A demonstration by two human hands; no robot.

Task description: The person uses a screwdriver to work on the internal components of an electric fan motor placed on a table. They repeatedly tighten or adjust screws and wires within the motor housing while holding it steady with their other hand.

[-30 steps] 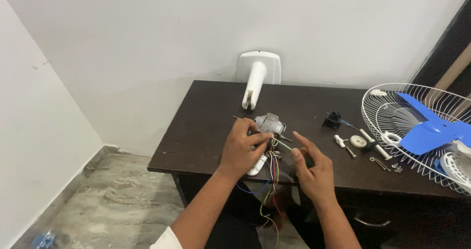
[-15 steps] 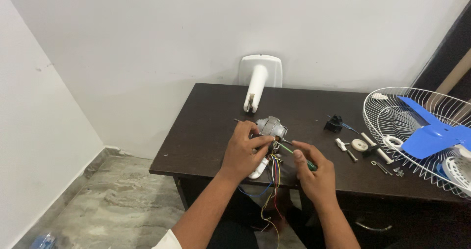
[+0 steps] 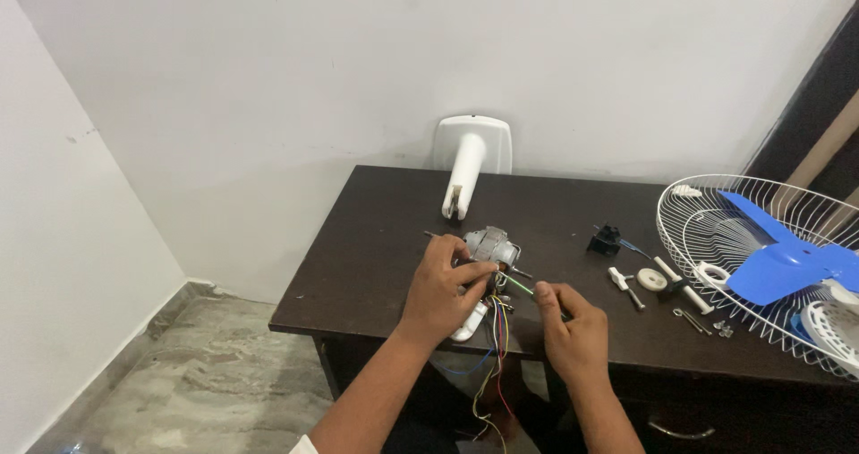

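One motor (image 3: 489, 244), one grille (image 3: 716, 239), two hands (image 3: 445, 288).

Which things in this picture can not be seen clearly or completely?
Head view only:
- Fan motor: its near side is covered by the left hand.
- Thin tool in the right hand: the fingers cover its handle; too small to identify.
- Coloured wires: cut off by the bottom edge.
- Blue fan blade and wire guard: cut off by the right edge.
- Small screws: too small to count.
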